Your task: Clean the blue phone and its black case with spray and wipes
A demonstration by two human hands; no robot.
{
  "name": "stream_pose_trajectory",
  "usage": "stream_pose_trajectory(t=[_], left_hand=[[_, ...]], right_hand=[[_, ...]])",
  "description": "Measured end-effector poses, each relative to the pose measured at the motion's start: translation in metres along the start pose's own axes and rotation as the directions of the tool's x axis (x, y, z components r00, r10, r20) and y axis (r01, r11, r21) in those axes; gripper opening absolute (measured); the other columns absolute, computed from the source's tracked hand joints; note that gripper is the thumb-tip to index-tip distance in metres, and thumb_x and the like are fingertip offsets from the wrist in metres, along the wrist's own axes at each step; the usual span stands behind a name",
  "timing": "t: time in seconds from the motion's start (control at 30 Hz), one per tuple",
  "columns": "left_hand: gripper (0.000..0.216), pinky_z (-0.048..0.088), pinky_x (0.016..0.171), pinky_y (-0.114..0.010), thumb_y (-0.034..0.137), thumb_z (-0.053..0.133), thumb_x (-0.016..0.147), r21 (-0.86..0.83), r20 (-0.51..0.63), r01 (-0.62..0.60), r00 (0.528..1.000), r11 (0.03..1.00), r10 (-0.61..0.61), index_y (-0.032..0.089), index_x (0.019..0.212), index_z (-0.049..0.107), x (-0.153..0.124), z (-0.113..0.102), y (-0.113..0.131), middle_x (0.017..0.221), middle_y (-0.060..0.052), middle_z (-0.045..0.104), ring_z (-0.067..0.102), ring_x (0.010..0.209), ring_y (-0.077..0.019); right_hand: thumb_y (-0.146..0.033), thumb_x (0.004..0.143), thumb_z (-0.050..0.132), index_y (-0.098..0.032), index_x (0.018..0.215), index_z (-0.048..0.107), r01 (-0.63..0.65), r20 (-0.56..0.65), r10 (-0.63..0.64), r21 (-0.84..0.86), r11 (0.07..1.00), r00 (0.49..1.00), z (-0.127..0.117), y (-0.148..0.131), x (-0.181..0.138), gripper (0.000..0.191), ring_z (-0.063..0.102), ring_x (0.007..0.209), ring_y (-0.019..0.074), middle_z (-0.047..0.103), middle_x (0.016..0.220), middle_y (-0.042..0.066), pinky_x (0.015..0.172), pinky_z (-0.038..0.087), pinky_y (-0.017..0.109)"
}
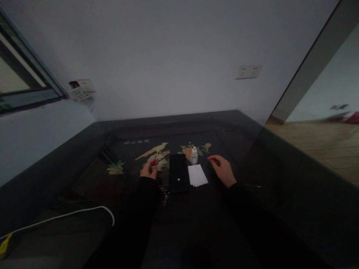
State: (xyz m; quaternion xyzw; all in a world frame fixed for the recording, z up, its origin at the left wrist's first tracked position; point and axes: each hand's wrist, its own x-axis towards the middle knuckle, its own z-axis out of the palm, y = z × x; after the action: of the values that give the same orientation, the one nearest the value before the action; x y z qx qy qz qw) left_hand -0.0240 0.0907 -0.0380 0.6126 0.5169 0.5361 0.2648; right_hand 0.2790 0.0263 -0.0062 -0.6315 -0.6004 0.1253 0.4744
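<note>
A black phone (178, 166) lies flat on the dark table, with a small white round spot on its lower half. My left hand (149, 170) is just left of it, fingers curled in; a thin pale bit shows at the fingertips, too small to name. To the phone's right is a folded white paper or tissue (198, 175). Behind that paper stands a small white dropper bottle (194, 156), upright and capped. Right of the bottle and apart from it, my right hand (223, 170) has thumb and fingers pinched together; whatever they hold, if anything, cannot be made out.
The glossy dark table (193, 224) carries a painted bird and flowers. By the phone's lower left corner lies a small metallic chain or charm (165, 195). A white cable (70, 213) runs in from the left, near a yellow object (5, 244). A wall (168, 74) borders the far edge.
</note>
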Motion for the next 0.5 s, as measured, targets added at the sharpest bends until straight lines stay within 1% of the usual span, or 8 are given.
stream_pose_trajectory(t=[0.2, 0.37, 0.43, 0.5], left_hand=[[0.028, 0.045, 0.082, -0.035, 0.025, 0.045, 0.072, 0.000, 0.033, -0.005, 0.999, 1.000, 0.005, 0.016, 0.096, 0.056, -0.004, 0.002, 0.007, 0.084, -0.006, 0.062, 0.059, 0.084, -0.0172], [0.028, 0.048, 0.076, -0.031, 0.022, 0.043, 0.073, -0.023, 0.054, 0.003, 0.999, 1.000, -0.001, 0.015, 0.097, 0.055, -0.006, 0.000, 0.015, 0.085, -0.007, 0.062, 0.059, 0.083, -0.0166], [0.028, 0.049, 0.072, -0.031, 0.022, 0.043, 0.073, -0.036, 0.064, 0.005, 0.998, 0.999, -0.002, 0.015, 0.098, 0.053, -0.008, 0.001, 0.018, 0.086, -0.007, 0.061, 0.059, 0.084, -0.0168], [0.029, 0.050, 0.073, -0.032, 0.025, 0.044, 0.074, -0.052, 0.079, 0.003, 0.997, 0.999, 0.001, 0.015, 0.100, 0.051, -0.011, 0.004, 0.021, 0.087, -0.008, 0.060, 0.059, 0.086, -0.0173]], right_hand=[[-0.020, 0.075, 0.044, -0.018, 0.079, 0.064, 0.030, 0.019, -0.030, -0.027, 0.999, 0.999, 0.000, -0.002, -0.002, 0.020, 0.058, 0.077, 0.0179, 0.064, 0.083, 0.006, 0.071, 0.044, 0.031], [-0.020, 0.074, 0.045, -0.018, 0.077, 0.063, 0.057, 0.035, -0.056, -0.025, 0.998, 0.998, 0.000, -0.002, -0.001, 0.019, 0.058, 0.078, 0.0182, 0.063, 0.081, 0.005, 0.073, 0.043, 0.032], [-0.020, 0.074, 0.045, -0.018, 0.076, 0.063, 0.056, 0.025, -0.056, -0.019, 0.998, 0.998, -0.001, -0.004, -0.001, 0.018, 0.058, 0.077, 0.0188, 0.063, 0.081, 0.006, 0.072, 0.043, 0.032], [-0.021, 0.075, 0.044, -0.017, 0.078, 0.062, 0.054, 0.002, -0.054, -0.010, 0.999, 0.999, -0.001, -0.011, -0.003, 0.019, 0.058, 0.078, 0.0194, 0.064, 0.082, 0.006, 0.072, 0.043, 0.033]])
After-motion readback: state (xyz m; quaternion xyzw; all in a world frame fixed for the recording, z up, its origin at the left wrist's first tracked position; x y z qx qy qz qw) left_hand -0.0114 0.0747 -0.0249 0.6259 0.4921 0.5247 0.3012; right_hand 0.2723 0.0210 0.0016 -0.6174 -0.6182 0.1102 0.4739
